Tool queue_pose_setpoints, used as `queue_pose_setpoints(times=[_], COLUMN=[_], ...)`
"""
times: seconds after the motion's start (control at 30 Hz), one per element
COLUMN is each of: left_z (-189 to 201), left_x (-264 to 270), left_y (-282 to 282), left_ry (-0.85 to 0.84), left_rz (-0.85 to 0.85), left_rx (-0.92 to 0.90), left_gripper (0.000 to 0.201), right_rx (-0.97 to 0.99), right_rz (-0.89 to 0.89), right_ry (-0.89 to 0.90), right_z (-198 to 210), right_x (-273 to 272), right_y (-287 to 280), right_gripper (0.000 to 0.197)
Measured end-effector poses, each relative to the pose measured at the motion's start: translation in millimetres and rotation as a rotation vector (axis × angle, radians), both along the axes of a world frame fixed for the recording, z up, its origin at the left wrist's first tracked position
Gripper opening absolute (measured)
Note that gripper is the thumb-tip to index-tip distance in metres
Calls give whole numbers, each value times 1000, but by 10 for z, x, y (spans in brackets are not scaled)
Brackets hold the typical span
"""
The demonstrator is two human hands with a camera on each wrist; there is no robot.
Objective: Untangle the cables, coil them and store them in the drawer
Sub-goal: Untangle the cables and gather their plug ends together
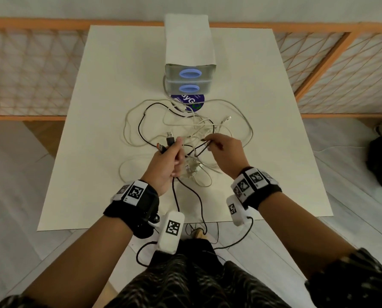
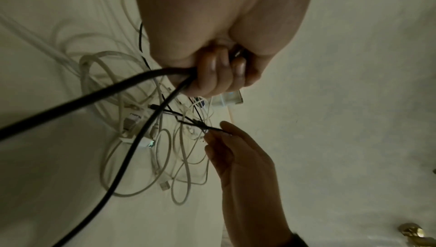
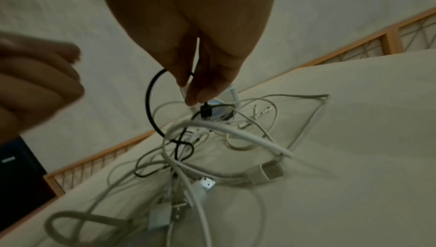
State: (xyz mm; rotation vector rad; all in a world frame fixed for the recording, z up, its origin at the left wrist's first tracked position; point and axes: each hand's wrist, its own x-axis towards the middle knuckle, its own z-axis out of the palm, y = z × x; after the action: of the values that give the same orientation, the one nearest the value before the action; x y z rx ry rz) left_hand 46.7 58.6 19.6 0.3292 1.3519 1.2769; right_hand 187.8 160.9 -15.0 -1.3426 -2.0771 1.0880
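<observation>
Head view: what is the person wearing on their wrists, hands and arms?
Both hands are bare. Each wrist carries a black strap, left and right, with white blocks printed with black square markers, and thin black cables trailing from them. Dark patterned sleeves cover the upper arms.

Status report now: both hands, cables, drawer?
Left hand grips black cable. Right hand pinches another black strand. White cables tangled. Drawers shut.
</observation>
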Motion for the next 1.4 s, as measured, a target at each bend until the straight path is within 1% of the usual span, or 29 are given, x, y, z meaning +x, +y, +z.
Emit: queue_pose_setpoints(times=[0.07,0.13,0.2,0.3,0.37,0.43,0.47,0.5,0.53,0.57,0.6,0.63,0.67,0.7,0.73,0.8,0.87,0.9,0.93,0.97,1.03,1.07,1.1,1.13,1.2,1.23,1.3,1.33,1.4], left_z=[-3,2,32,154,209,214,215,198,184,167,175,179,179,179,180,167,140,124,119,115,119,126,125,118,66,42,14,11,26], left_x=[32,77,148,299,399,455,474,485,489,485,478,471,467,465,465,463,424,390,352,316,270,263,262,266,275,281,297,298,285], left_y=[24,61,97,154,188,197,188,179,170,163,149,133,112,87,56,-4,-39,-55,-70,-92,-144,-165,-166,-155,-99,-57,42,98,205], left_ry=[14,57,118,160,215,312,317,278,185,72,-24,-67,-75,-77,-93,-151,-229,-273,-314,-339,-320,-288,-251,-214,-125,-80,-31,-28,-44], left_rz=[-19,-47,-67,-106,-158,-182,-163,-127,-80,-42,-30,-46,-78,-114,-144,-169,-165,-173,-204,-256,-371,-398,-388,-341,-210,-165,-120,-103,-70], left_rx=[0,21,55,126,158,138,138,140,151,172,199,211,214,206,192,158,120,94,64,30,-48,-88,-121,-147,-189,-204,-207,-198,-168], left_gripper=[41,35,28,21,21,30,34,38,40,41,43,45,48,49,50,48,47,46,45,44,44,45,45,45,43,43,41,39,36], right_rx=[-22,-50,-76,-22,8,-26,-72,-137,-228,-361,-523,-689,-829,-913,-934,-893,-910,-1002,-1081,-1141,-1130,-1085,-1026,-943,-769,-676,-518,-473,-440], right_rz=[-51,-81,-53,100,157,123,65,-15,-90,-140,-132,-84,-33,16,44,89,80,39,-35,-149,-332,-360,-354,-329,-237,-200,-127,-87,5], right_ry=[96,249,356,275,247,276,283,265,235,191,135,79,31,16,38,68,143,235,353,465,578,567,524,445,287,242,220,218,204], right_z=[136,274,394,473,465,416,398,376,357,350,337,328,335,350,342,351,339,332,340,321,332,355,378,403,449,466,510,531,527], right_x=[93,174,228,267,301,365,391,419,446,450,438,420,390,357,333,267,183,145,110,86,53,55,60,70,85,95,128,165,284], right_y=[-105,-222,-356,-579,-709,-788,-806,-811,-795,-770,-746,-713,-674,-645,-603,-506,-408,-358,-319,-276,-157,-116,-93,-89,-135,-175,-281,-341,-482], right_gripper=[21,15,18,32,34,29,23,14,9,21,36,48,54,51,39,17,12,11,10,10,9,8,6,6,14,18,20,20,20])
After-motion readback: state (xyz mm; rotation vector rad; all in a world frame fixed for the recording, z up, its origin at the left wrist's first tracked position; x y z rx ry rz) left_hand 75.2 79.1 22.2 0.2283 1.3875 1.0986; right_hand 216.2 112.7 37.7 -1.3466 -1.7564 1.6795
